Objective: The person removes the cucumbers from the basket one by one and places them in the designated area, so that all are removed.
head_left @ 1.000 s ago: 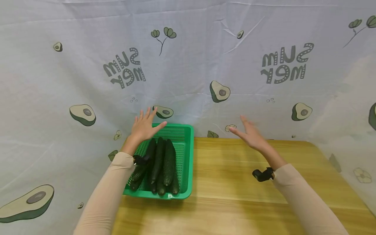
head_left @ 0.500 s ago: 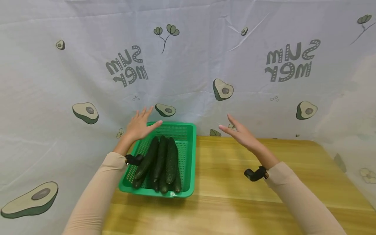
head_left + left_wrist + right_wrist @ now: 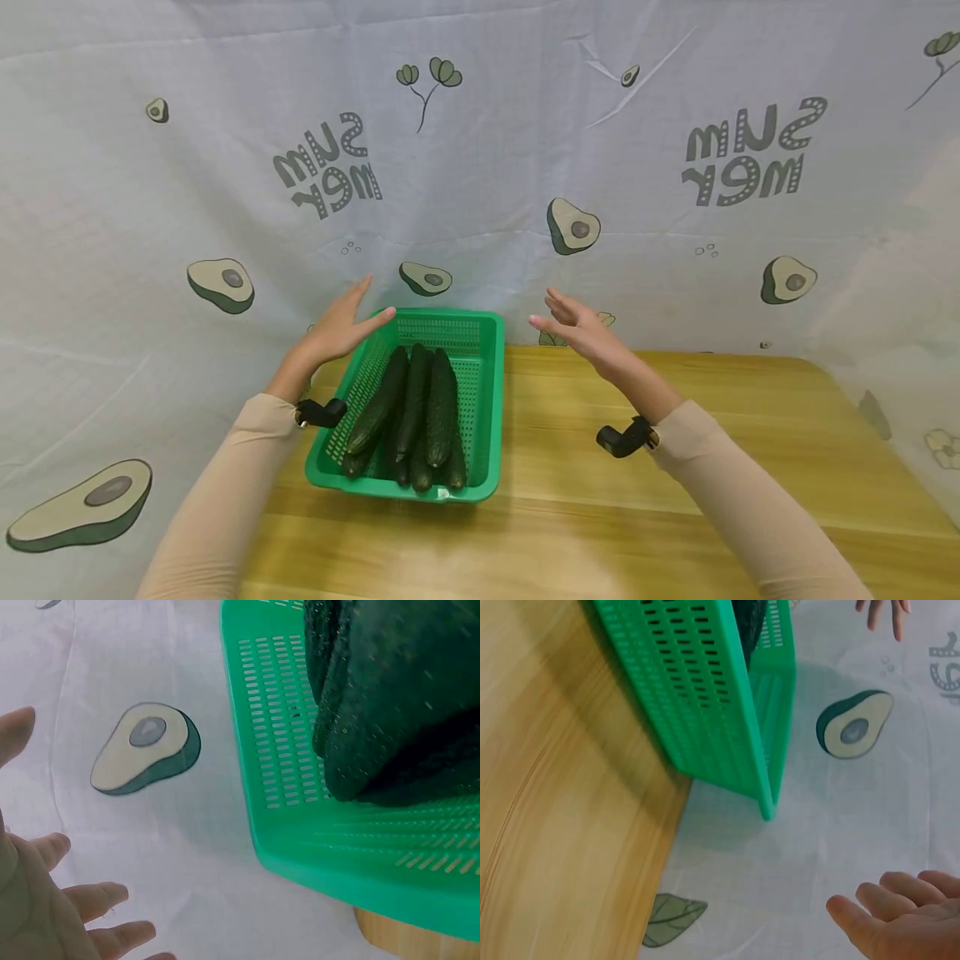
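Observation:
A green plastic basket (image 3: 495, 400) with slotted walls stands on the left part of the table. Several dark green cucumbers (image 3: 412, 408) lie lengthwise in it, some on top of others. My left hand (image 3: 335, 329) hovers by the basket's back left corner, fingers extended and thumb spread, holding nothing. On the other side, my right hand (image 3: 588, 329) is in the air to the right of the basket, apart from it, with nothing in its grasp. In the left wrist view the cucumbers (image 3: 405, 697) fill the upper right. The right wrist view catches the basket's outer side wall (image 3: 682, 682).
A wooden table (image 3: 637, 517) extends to the right and front of the basket. Behind it and at both sides hangs a pale cloth (image 3: 480, 150) printed with avocados and lettering. Small black cameras sit on both wrists.
My right hand has moved left toward the basket. My left hand has shifted left and slightly down, uncovering more of the basket and cucumbers. The head view has shifted slightly.

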{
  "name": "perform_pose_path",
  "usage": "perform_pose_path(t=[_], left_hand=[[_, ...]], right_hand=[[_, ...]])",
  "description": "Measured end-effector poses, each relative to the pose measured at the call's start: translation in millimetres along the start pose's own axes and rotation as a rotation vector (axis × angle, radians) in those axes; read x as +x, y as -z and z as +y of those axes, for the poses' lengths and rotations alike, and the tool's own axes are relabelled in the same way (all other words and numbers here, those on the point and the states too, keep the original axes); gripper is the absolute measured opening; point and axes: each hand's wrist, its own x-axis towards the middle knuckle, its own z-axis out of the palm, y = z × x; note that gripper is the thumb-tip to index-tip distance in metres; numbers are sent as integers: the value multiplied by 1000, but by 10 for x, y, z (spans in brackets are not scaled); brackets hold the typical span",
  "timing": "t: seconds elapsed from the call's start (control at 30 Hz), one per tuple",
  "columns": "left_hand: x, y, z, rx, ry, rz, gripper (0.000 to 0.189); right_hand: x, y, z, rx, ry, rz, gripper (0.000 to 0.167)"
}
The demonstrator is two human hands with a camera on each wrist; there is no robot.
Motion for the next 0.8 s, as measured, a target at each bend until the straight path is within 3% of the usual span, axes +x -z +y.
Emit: perform_pose_path(t=[0.13,0.37,0.57,0.8], left_hand=[[-55,26,-90,-95,21,-28,83],[-150,35,-250,-168,51,-51,81],[-255,12,-400,-236,87,-63,81],[-390,-33,-597,-414,126,-133,79]], right_hand=[[57,-88,-22,89,0,-14,80],[131,-231,-45,273,3,-35,75],[190,-339,-42,376,-42,-45,71],[192,-468,-33,531,-99,-72,66]])
